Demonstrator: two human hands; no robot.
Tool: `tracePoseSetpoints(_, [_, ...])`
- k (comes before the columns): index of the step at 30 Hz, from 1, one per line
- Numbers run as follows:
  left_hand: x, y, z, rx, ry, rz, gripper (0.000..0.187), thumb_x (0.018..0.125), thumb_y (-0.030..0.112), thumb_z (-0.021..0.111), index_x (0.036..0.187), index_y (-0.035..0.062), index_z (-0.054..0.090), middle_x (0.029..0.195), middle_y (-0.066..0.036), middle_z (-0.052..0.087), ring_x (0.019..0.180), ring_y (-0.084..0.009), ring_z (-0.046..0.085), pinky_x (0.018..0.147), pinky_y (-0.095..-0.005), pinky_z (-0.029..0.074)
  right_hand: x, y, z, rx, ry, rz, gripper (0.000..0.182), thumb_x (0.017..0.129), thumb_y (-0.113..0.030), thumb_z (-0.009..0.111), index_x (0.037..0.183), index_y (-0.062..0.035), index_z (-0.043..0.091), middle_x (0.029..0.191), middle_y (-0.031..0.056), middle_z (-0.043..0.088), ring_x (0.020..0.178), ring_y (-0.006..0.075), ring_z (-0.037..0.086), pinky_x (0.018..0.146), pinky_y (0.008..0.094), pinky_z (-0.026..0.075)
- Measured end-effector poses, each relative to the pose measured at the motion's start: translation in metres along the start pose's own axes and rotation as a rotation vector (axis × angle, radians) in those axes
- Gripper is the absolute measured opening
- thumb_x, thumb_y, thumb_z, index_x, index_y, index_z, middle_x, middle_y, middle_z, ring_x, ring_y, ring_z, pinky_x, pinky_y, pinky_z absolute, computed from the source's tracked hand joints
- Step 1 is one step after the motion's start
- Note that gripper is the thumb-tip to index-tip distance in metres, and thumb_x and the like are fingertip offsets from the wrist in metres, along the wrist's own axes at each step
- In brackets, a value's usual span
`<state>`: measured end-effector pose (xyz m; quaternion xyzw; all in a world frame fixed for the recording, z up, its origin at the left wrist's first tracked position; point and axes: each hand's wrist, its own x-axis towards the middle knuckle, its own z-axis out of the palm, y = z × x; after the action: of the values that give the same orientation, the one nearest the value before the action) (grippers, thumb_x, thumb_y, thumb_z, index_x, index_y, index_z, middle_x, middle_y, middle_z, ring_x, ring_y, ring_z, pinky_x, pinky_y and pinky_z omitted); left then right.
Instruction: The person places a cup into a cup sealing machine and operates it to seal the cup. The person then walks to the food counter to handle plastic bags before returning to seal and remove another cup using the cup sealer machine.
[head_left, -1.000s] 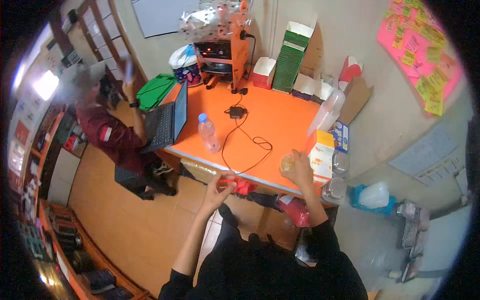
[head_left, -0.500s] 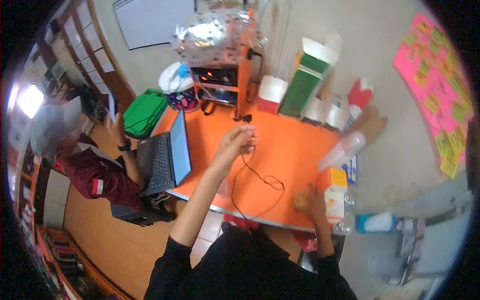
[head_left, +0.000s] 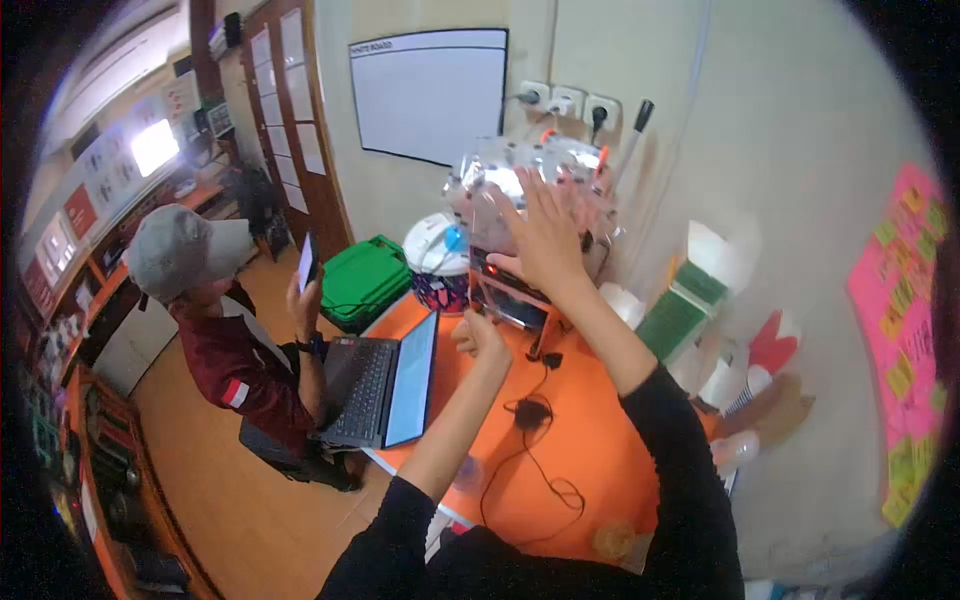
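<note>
My right hand (head_left: 545, 238) is raised with its fingers spread, in front of the clear plastic-wrapped bundle (head_left: 490, 185) on top of the orange rack (head_left: 545, 343). It overlaps the bundle in this view and holds nothing. Lower and to the left, my left hand (head_left: 483, 340) has its fingers curled inward beside the rack's front; I cannot tell whether anything is inside them. Behind my left wrist lies the open laptop (head_left: 365, 390). On the orange table (head_left: 620, 450) between my forearms rests a black lump (head_left: 531, 412) on a thin looped cable (head_left: 520, 455), with a black plug (head_left: 551, 360) near the rack.
A person (head_left: 235, 340) in a cap sits left, holding a phone (head_left: 306, 262). A green case (head_left: 365, 283) and a white-lidded tub (head_left: 438, 245) stand beyond the laptop. Green and white boxes (head_left: 685, 305) line the wall at right. Wall sockets (head_left: 567, 103) sit above the rack.
My view has swung up and left. My right hand has risen from the table's right side to the bundle. My left hand has moved nearer the laptop, and the black lump now shows on the table.
</note>
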<state>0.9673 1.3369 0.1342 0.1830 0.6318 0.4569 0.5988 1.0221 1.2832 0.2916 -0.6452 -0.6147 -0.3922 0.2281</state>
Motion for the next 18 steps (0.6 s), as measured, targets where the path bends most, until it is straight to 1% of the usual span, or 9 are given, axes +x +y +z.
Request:
tracePoseSetpoints(2, [0.014,0.011,0.003,-0.036,-0.077,0.166,0.047,0.089,0.041,0.052,0.118,0.004,0.051,0.126,-0.018,0.045,0.113,-0.0294,0.047,0.095,-0.0401,0.043,0.03,0.012,0.02,-0.07,0.02,-0.064,0.096,0.065,-0.047,0.081,0.145,-0.0181,0.037,0.138,0.0252,0.043,0.13,0.04,0.04,0.106,0.0514,0.034])
tracePoseSetpoints(4, [0.033,0.019,0.006,-0.102,-0.286,0.465,0.044,0.092,0.036,0.049,0.123,0.0053,0.05,0.128,-0.018,0.043,0.117,-0.0297,0.045,0.097,-0.042,0.042,0.046,0.025,0.03,-0.309,-0.308,0.095,0.106,0.06,-0.053,0.083,0.148,-0.0225,0.031,0.139,0.0286,0.041,0.13,0.0398,0.041,0.105,0.0527,0.034])
tracePoseSetpoints(6, [0.073,0.012,0.026,0.032,-0.307,0.592,0.045,0.09,0.036,0.051,0.123,0.0053,0.05,0.131,-0.016,0.043,0.118,-0.0301,0.045,0.099,-0.042,0.04,0.062,0.044,0.039,-0.389,-0.313,0.051,0.106,0.06,-0.063,0.079,0.146,-0.0219,0.032,0.132,0.0284,0.049,0.123,0.0404,0.049,0.103,0.0533,0.036])
tracePoseSetpoints(7, [0.088,0.007,0.038,0.026,-0.306,0.591,0.045,0.09,0.036,0.051,0.123,0.0053,0.05,0.131,-0.016,0.043,0.118,-0.0301,0.045,0.099,-0.042,0.04,0.073,0.052,0.039,-0.275,-0.45,0.107,0.108,0.058,-0.068,0.076,0.145,-0.021,0.033,0.127,0.0282,0.053,0.119,0.0408,0.052,0.101,0.0532,0.038])
tracePoseSetpoints(9, [0.105,0.004,0.053,-0.331,-0.547,0.098,0.035,0.092,0.037,0.047,0.116,0.0136,0.055,0.118,-0.008,0.049,0.114,-0.027,0.047,0.098,-0.0431,0.036,0.09,0.073,0.038,-0.134,-0.644,0.146,0.109,0.055,-0.08,0.066,0.14,-0.0176,0.04,0.12,0.0267,0.059,0.112,0.0403,0.058,0.097,0.0504,0.042])
tracePoseSetpoints(10, [0.107,-0.001,0.054,-0.332,-0.546,0.098,0.035,0.092,0.037,0.047,0.116,0.0136,0.055,0.118,-0.008,0.049,0.114,-0.027,0.047,0.098,-0.0431,0.036,0.099,0.084,0.039,-0.133,-0.644,0.145,0.109,0.055,-0.08,0.066,0.14,-0.0176,0.04,0.12,0.0267,0.059,0.112,0.0403,0.058,0.097,0.0504,0.042])
tracePoseSetpoints(12, [0.103,-0.009,0.044,-0.25,-0.741,-0.245,0.036,0.089,0.045,0.047,0.112,0.019,0.056,0.118,-0.006,0.049,0.112,-0.0273,0.046,0.093,-0.0512,0.037,0.121,0.099,0.036,0.051,-0.86,0.103,0.107,0.059,-0.081,0.065,0.14,-0.0166,0.041,0.127,0.0238,0.057,0.116,0.0389,0.056,0.099,0.0452,0.043])
tracePoseSetpoints(13, [0.102,-0.014,0.044,-0.251,-0.741,-0.241,0.036,0.089,0.045,0.047,0.112,0.019,0.056,0.118,-0.006,0.049,0.112,-0.0273,0.046,0.093,-0.0512,0.037,0.128,0.103,0.032,0.083,-0.931,0.116,0.108,0.061,-0.08,0.064,0.141,-0.0127,0.041,0.136,0.0207,0.051,0.124,0.0363,0.051,0.104,0.0403,0.04])
tracePoseSetpoints(18, [0.141,-0.072,0.066,0.11,-0.651,-0.341,0.037,0.085,0.051,0.047,0.101,0.0192,0.057,0.106,-0.006,0.052,0.101,-0.0277,0.049,0.085,-0.0537,0.04,0.142,0.135,0.05,0.302,-1.073,0.156,0.109,0.066,-0.077,0.065,0.145,-0.0069,0.036,0.146,0.0192,0.04,0.135,0.0322,0.04,0.111,0.0397,0.033])
